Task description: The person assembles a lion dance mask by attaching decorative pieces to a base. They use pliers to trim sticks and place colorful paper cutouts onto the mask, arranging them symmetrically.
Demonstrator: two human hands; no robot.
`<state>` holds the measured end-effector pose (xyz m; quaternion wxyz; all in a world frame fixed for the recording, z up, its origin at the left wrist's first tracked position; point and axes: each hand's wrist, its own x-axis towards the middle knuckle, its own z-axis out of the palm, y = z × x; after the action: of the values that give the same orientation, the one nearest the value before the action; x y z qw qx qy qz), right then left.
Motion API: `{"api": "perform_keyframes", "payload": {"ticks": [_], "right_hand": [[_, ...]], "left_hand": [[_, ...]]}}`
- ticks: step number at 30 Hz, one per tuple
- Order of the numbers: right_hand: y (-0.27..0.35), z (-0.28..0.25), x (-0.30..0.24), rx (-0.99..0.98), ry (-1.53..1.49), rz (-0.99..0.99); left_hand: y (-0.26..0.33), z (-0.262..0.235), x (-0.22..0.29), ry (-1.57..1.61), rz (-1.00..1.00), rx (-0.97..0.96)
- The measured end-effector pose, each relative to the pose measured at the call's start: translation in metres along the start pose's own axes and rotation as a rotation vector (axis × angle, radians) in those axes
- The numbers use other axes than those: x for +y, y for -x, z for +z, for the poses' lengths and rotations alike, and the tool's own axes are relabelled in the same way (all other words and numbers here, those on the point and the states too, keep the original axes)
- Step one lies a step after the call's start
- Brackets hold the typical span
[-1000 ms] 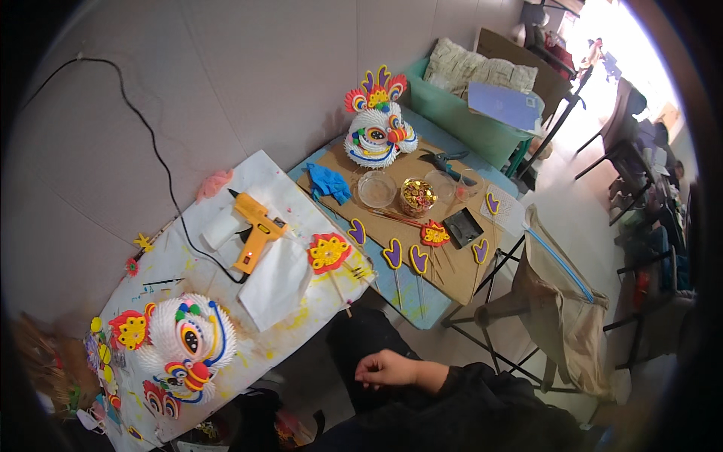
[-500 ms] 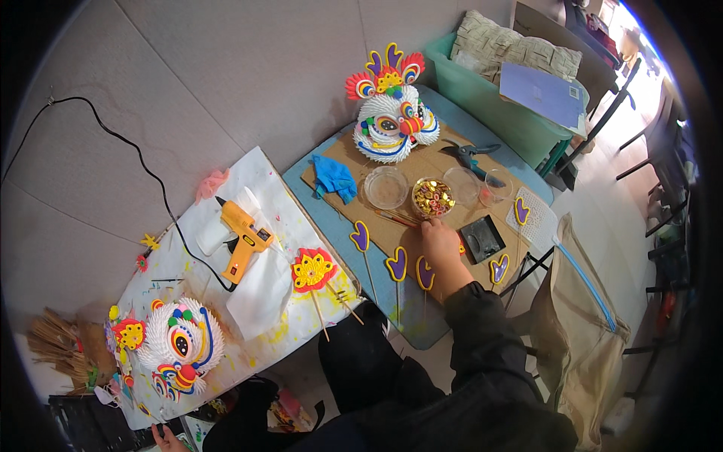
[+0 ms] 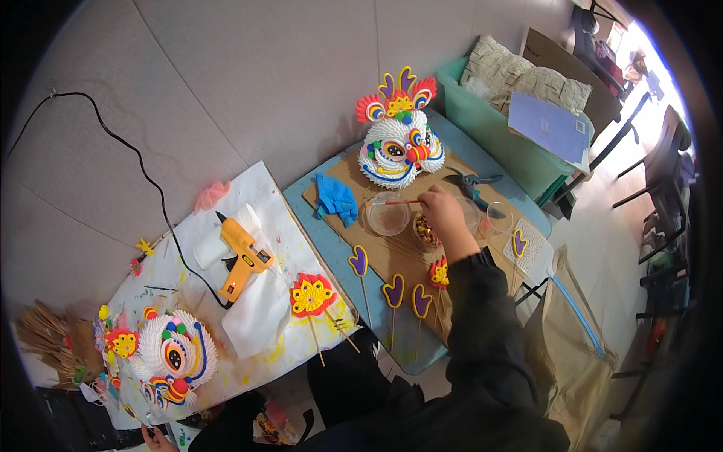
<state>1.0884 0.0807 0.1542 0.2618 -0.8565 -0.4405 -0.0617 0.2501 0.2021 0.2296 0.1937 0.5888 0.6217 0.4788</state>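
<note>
My right hand [image 3: 446, 216] pinches a slim reddish paintbrush [image 3: 404, 202]. The brush points left across a round clear dish [image 3: 387, 218]. Below that hand sits a tub of gold and reddish sequins [image 3: 426, 230], partly hidden by it. At the bottom left edge my left hand [image 3: 157, 438] shows only its fingers, closed around something dark and thin beside the white table's corner. Purple horn shapes with yellow rims [image 3: 393, 291] stand on sticks near my right sleeve, with a small red and yellow piece [image 3: 439, 273] close by.
A finished lion head [image 3: 401, 154] stands at the back; another [image 3: 175, 354] lies on the white table. An orange glue gun [image 3: 245, 258] trails a black cord. Pliers-like cutters [image 3: 473, 183], a blue cloth [image 3: 336, 200] and a green bin [image 3: 482, 113] are on the right side.
My right hand has risen from beside the sequin tub and now holds the brush over the clear dish. My forearm now covers the black tray. The whole view has shifted slightly.
</note>
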Motion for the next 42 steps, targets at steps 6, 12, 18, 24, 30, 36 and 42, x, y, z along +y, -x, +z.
{"api": "perform_keyframes", "payload": {"ticks": [6, 12, 18, 24, 30, 36, 42], "right_hand": [[-0.034, 0.024, 0.0, -0.221, 0.079, 0.112], [0.05, 0.026, -0.062, -0.447, 0.242, -0.135], [0.079, 0.049, -0.07, -0.341, 0.388, -0.099], [0.075, 0.065, -0.064, -0.355, 0.47, -0.098], [0.071, 0.065, -0.066, -0.346, 0.45, -0.03], [0.073, 0.059, -0.064, -0.349, 0.4, -0.04], [0.072, 0.061, -0.064, -0.353, 0.372, 0.01]], "left_hand": [[0.007, -0.022, -0.018, -0.357, -0.076, 0.113], [-0.015, -0.011, -0.038, -0.479, 0.291, -0.096], [0.006, 0.032, 0.041, -0.46, 0.051, 0.03], [0.022, 0.055, 0.083, -0.503, 0.103, 0.063], [0.012, 0.029, 0.041, -0.504, 0.164, 0.086], [0.006, -0.001, -0.011, -0.456, 0.157, 0.143], [0.019, -0.013, -0.019, -0.025, -0.073, 0.161]]}}
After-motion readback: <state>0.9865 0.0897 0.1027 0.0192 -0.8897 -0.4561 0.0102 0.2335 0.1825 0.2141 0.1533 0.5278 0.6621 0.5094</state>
